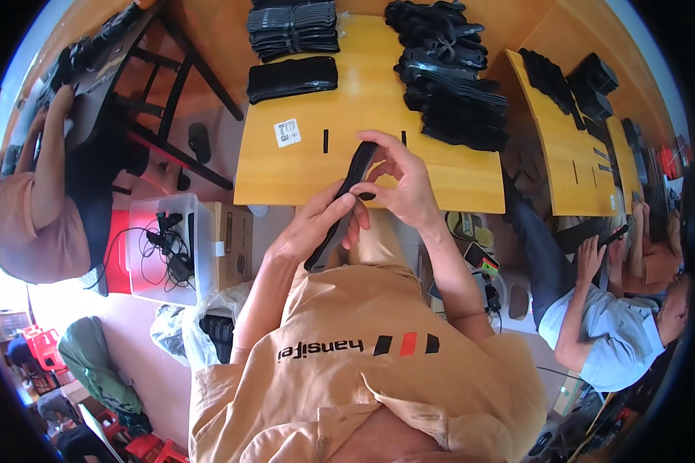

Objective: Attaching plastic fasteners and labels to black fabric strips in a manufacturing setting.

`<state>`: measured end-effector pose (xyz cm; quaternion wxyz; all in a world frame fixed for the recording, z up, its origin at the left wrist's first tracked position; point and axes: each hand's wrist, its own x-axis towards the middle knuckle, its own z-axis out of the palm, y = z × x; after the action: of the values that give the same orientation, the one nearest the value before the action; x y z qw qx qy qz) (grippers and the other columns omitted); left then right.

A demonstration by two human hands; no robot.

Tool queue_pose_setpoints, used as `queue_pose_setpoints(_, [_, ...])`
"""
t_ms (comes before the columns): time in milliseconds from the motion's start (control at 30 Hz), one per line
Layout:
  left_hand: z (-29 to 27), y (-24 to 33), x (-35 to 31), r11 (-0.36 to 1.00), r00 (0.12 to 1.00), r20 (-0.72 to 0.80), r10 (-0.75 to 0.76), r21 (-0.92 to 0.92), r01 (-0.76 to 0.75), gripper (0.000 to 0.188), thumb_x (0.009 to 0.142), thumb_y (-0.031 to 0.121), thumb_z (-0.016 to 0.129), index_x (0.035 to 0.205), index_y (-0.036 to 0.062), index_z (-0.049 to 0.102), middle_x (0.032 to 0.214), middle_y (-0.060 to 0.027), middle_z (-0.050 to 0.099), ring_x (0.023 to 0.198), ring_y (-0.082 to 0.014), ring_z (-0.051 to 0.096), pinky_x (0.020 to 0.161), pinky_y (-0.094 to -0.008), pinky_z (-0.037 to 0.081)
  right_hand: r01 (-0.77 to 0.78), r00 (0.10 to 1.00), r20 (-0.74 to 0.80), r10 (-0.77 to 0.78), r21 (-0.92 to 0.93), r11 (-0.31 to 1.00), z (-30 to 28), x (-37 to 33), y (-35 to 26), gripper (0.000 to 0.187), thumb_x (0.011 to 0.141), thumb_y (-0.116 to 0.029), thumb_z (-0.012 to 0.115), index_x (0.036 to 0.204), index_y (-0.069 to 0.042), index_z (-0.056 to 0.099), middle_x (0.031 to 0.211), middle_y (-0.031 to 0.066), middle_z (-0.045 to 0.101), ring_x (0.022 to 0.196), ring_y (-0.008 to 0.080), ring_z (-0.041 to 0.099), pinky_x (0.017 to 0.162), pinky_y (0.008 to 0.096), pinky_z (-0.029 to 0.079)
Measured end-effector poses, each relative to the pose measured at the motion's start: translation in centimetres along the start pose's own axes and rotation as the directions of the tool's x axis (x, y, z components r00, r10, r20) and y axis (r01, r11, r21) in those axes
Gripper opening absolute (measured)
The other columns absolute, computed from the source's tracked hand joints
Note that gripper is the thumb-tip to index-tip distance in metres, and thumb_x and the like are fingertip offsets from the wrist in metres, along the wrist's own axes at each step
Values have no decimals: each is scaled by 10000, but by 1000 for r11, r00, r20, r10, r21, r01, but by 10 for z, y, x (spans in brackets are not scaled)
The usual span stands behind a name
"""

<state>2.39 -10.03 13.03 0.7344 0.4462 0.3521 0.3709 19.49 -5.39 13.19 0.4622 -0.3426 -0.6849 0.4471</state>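
Note:
A long, narrow black strip (355, 168), seemingly of folded cloth, is held at a slant in front of my chest, just off the table's near edge. My left hand (316, 224) grips its lower part, thumb on top. At the upper end, the fingers of my right hand (405, 185) curl over the strip. A small dark tab (367, 196) shows by my right thumb; whether it belongs to the strip I cannot tell. Beyond my hands, a flat black folded piece (292, 79) lies on the yellow table (286, 174).
A banded stack of dark pieces (292, 31) stands at the back left; black bundles (455, 85) line the right side. A white label (287, 133) lies on the tabletop. Left below is a clear bin (166, 266) with cables. Other people sit either side, one in a light blue shirt (606, 332).

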Motion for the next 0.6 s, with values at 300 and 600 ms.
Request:
queue_pose_setpoints(300, [5, -15, -1, 979, 988, -88, 127, -148, -139, 340, 952, 348, 432, 986, 23, 526, 622, -17, 498, 458, -69, 433, 407, -194, 343, 61, 996, -81, -49, 153, 986, 8, -17, -11, 519, 739, -2, 680, 1217, 0, 478, 957, 99, 617, 835, 162, 618, 744, 273, 503])
queue_pose_setpoints(600, [23, -16, 4, 935, 903, -411, 122, -258, -244, 320, 960, 363, 405, 857, 77, 504, 589, -1, 498, 440, -76, 449, 393, -197, 358, 271, 861, -314, -401, -383, 883, 57, -27, -3, 280, 738, 115, 601, 1006, 38, 618, 1031, 191, 617, 843, 267, 652, 696, 311, 537])
